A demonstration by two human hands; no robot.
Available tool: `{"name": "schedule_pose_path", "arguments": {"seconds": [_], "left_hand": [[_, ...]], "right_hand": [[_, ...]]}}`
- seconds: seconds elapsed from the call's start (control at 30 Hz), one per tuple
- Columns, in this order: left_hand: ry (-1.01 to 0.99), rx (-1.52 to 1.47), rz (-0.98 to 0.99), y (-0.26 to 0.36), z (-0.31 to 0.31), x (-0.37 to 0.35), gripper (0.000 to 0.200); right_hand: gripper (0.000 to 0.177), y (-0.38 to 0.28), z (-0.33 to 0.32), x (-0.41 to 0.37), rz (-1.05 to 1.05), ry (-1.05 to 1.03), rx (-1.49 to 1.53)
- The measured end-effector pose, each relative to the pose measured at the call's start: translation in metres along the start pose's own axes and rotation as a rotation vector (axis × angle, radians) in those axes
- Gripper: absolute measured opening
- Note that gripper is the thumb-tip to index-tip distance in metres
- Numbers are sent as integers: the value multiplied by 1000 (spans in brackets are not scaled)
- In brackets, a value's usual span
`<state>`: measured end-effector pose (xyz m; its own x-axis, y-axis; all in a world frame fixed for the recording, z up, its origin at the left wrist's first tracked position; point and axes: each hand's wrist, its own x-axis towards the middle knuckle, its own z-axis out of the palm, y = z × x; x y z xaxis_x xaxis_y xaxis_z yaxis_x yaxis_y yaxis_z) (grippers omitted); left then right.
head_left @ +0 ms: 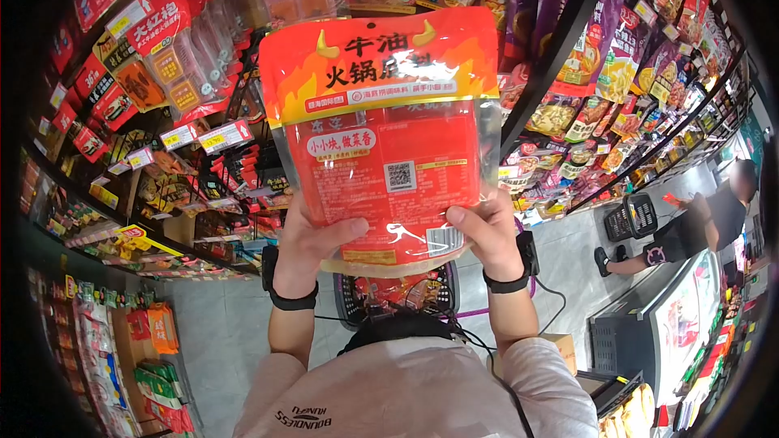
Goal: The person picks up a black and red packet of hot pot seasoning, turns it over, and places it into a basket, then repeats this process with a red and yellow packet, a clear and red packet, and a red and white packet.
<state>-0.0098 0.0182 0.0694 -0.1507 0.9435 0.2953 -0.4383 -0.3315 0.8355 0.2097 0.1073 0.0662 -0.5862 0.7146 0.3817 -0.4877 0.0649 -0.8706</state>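
Both hands hold a red bag of hot pot base (381, 146) upright, its printed back with a QR code and barcode towards me. My left hand (308, 239) grips the lower left corner, thumb flat on the front. At the lower right corner, my right hand (491, 235) pinches the bag the same way, thumb beside the barcode. The other fingers of both hands are hidden behind the bag. Beneath it, near my body, a dark shopping basket (347, 302) shows in part, with red packages inside.
Shelves of hanging bags (182, 53) rise ahead on the left, with price tags (223, 136) along them. More bagged goods (580, 65) hang beyond a black post (560, 45). On the right, a person (702, 215) stands near a black basket (631, 217) and a display case (649, 316).
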Motion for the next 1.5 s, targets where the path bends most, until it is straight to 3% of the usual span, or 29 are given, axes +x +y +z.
{"name": "schedule_pose_path", "arguments": {"seconds": [0.27,0.47,0.57,0.73,0.77,0.8,0.87,0.93,0.97,1.1,1.17,1.2,1.27,1.33,1.43,1.47,1.5], "left_hand": [[-2,9,-51,-9,1,-3,53],[44,43,-56,-21,1,-11,51],[3,117,-92,-37,-21,-18,50],[-175,328,-240,-76,-45,-35,44],[-113,267,-251,-91,-47,-39,40],[-100,288,-309,-105,-59,-45,40],[-69,328,-423,-131,-84,-59,39],[49,182,-425,-156,-98,-74,33],[117,170,-411,-176,-110,-83,31],[510,404,-490,-288,-192,-146,18],[498,477,-612,-317,-223,-177,12],[604,325,-647,-327,-224,-190,14],[584,263,-706,-296,-196,-200,19],[609,214,-758,-296,-190,-225,24],[267,841,-796,-332,-254,-293,21],[-20,1268,-757,-345,-273,-311,22],[-333,1676,-683,-357,-288,-329,22]], "right_hand": [[33,4,-10,-9,16,-8,-11],[31,7,-25,-14,46,-61,-187],[29,0,-9,-12,50,80,-2],[24,23,-44,-21,297,13,-348],[23,24,-41,-21,350,-4,-364],[22,38,-39,-21,62,-115,-506],[26,64,-44,-34,230,-155,-517],[29,100,-58,-43,329,-281,-859],[31,120,-62,-49,222,-302,-862],[32,232,-97,-88,271,-266,-835],[30,301,-125,-118,205,-239,-907],[28,325,-134,-129,154,-226,-988],[28,373,-152,-154,273,-270,-1182],[30,380,-145,-161,350,-227,-1232],[31,412,-143,-184,412,-318,-1244],[31,423,-144,-185,420,-371,-1237],[32,379,-114,-163,224,-395,-1161]]}}
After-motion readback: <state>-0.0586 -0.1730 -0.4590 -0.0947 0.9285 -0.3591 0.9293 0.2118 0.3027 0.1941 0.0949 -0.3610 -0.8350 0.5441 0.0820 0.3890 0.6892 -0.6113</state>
